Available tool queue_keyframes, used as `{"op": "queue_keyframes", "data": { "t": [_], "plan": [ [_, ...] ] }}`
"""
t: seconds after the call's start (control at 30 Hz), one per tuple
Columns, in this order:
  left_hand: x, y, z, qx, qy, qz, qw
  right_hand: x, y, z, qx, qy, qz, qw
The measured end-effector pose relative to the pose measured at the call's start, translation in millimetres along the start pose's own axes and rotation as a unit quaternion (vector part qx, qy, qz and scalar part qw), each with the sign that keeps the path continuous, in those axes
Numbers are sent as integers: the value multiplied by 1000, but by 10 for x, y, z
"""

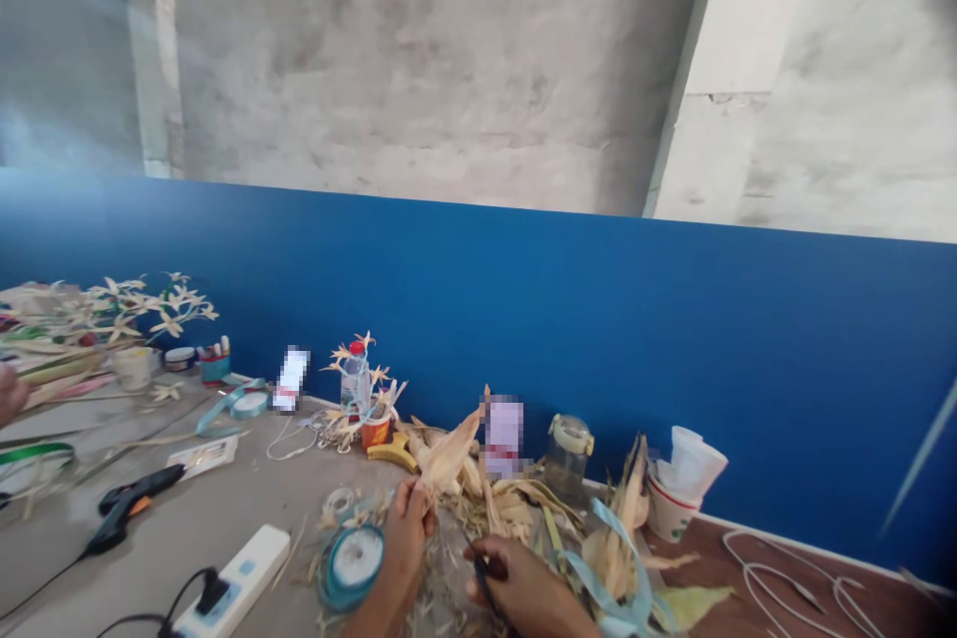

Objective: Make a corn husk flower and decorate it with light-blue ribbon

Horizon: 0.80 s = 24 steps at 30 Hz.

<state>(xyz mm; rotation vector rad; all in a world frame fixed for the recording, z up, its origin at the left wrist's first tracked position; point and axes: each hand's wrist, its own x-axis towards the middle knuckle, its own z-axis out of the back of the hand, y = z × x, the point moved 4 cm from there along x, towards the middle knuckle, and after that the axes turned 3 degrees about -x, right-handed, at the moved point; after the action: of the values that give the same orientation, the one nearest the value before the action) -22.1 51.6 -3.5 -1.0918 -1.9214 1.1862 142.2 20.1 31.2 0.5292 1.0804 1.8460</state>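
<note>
My left hand [404, 533] is closed on the lower end of a pale dried corn husk [453, 454], whose tip points up and to the right. Dark-handled scissors [482, 573] are in my right hand [519, 573], with the fingers wrapped round the handles; the blades are hard to make out. Husk scraps [441, 573] litter the table between the two hands. Beside my left wrist lies a roll of teal ribbon [355, 558]. More dried husks [519, 503] are heaped behind my right hand, with a loose light-blue ribbon [628, 558] to its right.
A black glue gun [131, 508] and a white power strip [239, 583] lie left. Along the blue partition [560, 309] stand a bottle [355, 379] with husk flowers, two phones, a jar [568, 459] and white cups [684, 478]. Another person's hand [10, 394] shows at the left edge.
</note>
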Motion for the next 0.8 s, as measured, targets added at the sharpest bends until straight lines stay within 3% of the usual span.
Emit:
{"op": "queue_keyframes", "data": {
  "t": [0.27,0.6,0.8],
  "plan": [
    [-41,43,-68,4,59,-15,998,21,107,18,-4,-21,30,999],
    [-109,-31,-108,15,75,17,997,81,58,-31,86,-17,36,995],
    [-74,37,-101,-12,82,23,996,101,15,-45,96,-14,22,995]
  ]
}}
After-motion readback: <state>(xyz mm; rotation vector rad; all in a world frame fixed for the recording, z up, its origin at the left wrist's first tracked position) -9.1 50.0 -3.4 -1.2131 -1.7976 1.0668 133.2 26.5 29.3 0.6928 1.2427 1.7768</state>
